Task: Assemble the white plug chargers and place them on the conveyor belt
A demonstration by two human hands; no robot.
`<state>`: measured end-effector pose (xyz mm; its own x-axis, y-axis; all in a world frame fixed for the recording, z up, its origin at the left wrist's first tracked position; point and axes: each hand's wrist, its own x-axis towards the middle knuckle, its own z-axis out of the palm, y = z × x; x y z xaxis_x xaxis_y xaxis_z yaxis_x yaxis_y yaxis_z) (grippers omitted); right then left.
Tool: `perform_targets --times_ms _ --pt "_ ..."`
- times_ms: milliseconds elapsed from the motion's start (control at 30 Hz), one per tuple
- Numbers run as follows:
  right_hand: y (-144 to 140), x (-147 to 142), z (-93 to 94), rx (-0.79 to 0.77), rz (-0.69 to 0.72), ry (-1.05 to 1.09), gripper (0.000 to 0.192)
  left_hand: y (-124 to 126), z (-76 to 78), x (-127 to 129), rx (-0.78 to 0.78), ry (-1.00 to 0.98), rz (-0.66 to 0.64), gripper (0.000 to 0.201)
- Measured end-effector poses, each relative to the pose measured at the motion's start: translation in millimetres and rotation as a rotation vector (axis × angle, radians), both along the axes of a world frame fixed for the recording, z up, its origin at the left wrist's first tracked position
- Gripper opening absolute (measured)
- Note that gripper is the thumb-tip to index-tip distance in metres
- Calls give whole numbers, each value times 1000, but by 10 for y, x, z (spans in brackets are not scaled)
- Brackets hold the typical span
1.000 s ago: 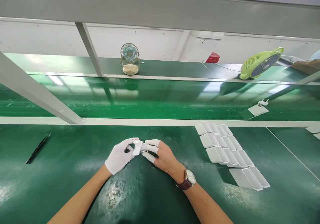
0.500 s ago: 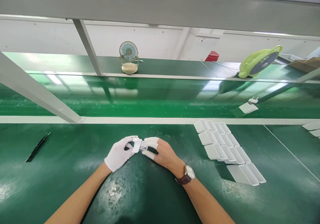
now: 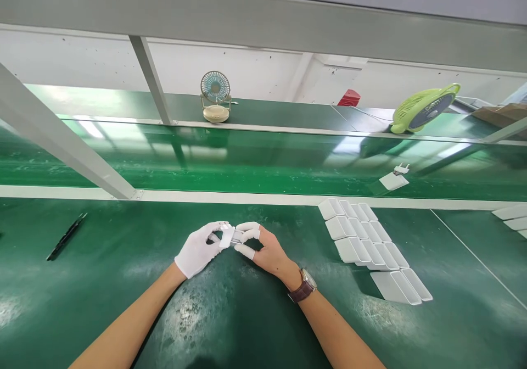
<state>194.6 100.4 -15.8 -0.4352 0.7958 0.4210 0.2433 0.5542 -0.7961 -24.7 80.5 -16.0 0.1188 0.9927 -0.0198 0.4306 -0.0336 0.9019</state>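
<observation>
My left hand [image 3: 197, 251] wears a white glove and pinches a small white and grey part [image 3: 229, 236] just above the green bench top. My right hand [image 3: 265, 251], bare with white finger cots and a wristwatch, grips the same part from the right. The two hands meet fingertip to fingertip around it, and most of the part is hidden by the fingers. To the right of my right hand lie rows of white plastic shells [image 3: 366, 242], overlapping each other.
A black pair of tweezers [image 3: 66, 236] lies at the left. On the conveyor belt [image 3: 247, 166] behind rides a white charger piece [image 3: 394, 179]. A small beige fan [image 3: 215, 97] and a green fan [image 3: 424, 108] sit on the far shelf. Grey frame struts [image 3: 61, 138] cross at left.
My hands have stayed together on the small part, shifting only slightly. The white charger piece on the belt has travelled to the left.
</observation>
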Motion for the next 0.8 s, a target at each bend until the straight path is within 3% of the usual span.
perform_targets --times_ms 167,433,600,800 --pt "-14 -7 3 -8 -8 -13 15 1 -2 2 -18 -25 1 33" --pt "-17 33 6 166 7 -187 24 7 1 8 -29 -40 11 32" --pt "-22 62 29 94 -52 -222 26 5 4 12 -39 -43 10 33" --pt "-21 49 -6 170 -41 -264 28 3 -24 -2 -49 -37 0 33"
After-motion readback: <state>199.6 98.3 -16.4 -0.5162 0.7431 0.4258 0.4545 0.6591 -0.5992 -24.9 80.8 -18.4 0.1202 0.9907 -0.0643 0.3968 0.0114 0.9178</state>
